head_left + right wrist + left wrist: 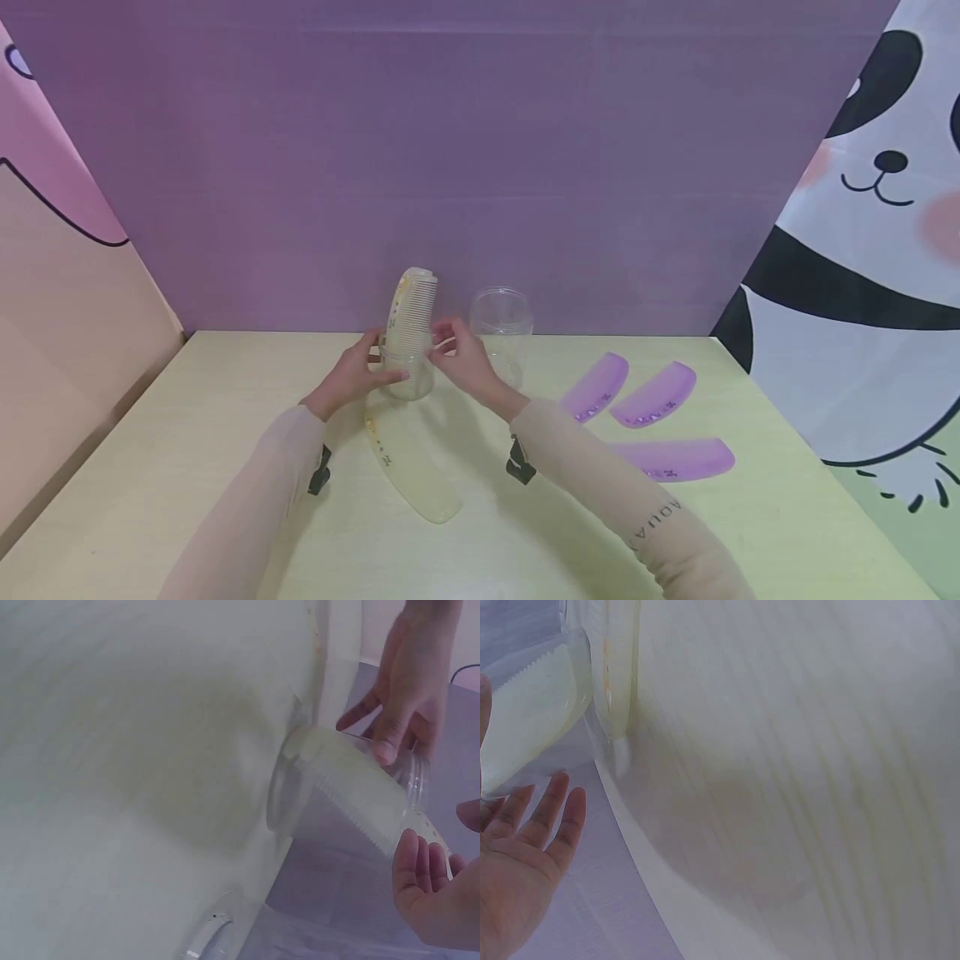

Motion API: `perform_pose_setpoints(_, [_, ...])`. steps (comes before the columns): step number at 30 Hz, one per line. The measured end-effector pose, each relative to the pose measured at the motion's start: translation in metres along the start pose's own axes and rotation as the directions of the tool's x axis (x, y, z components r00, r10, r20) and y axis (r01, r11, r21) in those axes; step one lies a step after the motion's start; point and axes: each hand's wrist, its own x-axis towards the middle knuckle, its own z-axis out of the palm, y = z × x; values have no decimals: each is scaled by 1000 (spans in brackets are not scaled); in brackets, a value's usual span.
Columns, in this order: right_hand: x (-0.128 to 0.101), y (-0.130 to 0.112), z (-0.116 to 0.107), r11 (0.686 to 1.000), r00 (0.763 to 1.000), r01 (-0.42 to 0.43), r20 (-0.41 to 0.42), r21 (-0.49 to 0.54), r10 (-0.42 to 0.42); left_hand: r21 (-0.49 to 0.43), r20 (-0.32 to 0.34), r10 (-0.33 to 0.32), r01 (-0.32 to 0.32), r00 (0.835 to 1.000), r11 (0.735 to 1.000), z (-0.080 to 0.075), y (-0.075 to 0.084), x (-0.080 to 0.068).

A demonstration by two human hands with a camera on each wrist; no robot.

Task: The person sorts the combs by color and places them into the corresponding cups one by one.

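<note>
Head view: left hand (351, 377) clasps a clear jar (424, 385), right hand (467, 360) half-curled, hold unclear; the cream comb (412, 310) rising between them could tip it should grip slacken.

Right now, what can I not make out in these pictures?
Head: nearest purple comb, left end hidden by right sleeve.
Head: lying yellow comb, marks too small.
Left wrist: jar, mouth cut off by left edge.
Right wrist: right hand, partly cut off by right edge.
</note>
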Motion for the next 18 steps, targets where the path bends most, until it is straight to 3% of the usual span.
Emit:
perform_pose_setpoints(9, [-22,11,3,999,991,-2,131,-49,8,-1,-3,2,-2,1000,1000,0,1,0])
perform_pose_setpoints(18, [-42,19,8,990,961,5,274,-143,35,14,-7,7,-7,1000,1000,0,-1,0])
